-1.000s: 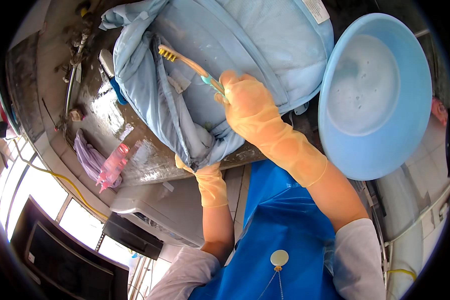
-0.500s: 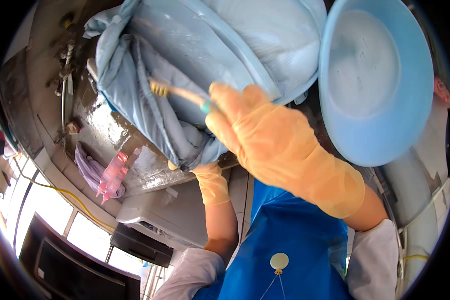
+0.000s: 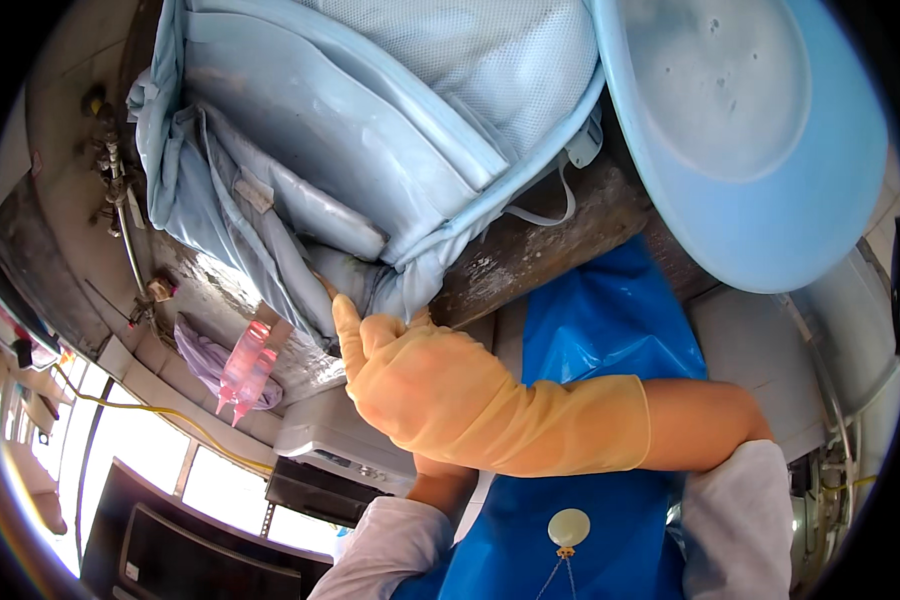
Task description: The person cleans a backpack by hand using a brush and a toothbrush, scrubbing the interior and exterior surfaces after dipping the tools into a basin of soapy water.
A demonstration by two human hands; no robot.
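Note:
A wet light-blue fabric bag lies spread open, with a mesh panel at its upper right. My right hand, in a yellow-orange rubber glove, is closed at the bag's near corner, its index finger stretched forward. It holds a brush; only a bit of the tan handle shows, and the bristles are hidden among the folds. Behind the right hand, my left hand is almost wholly covered; its bare forearm comes up from below, and its fingers cannot be made out.
Right of the bag stands a large light-blue basin with whitish, bubbly water. A pink translucent bottle and a purple cloth lie at the left on the wet ledge. A metal pipe runs along the wall. I wear a blue apron.
My right hand has come down and left with the brush, from above the bag to its near corner, now covering my left hand. In the picture, bag and basin sit further up and left.

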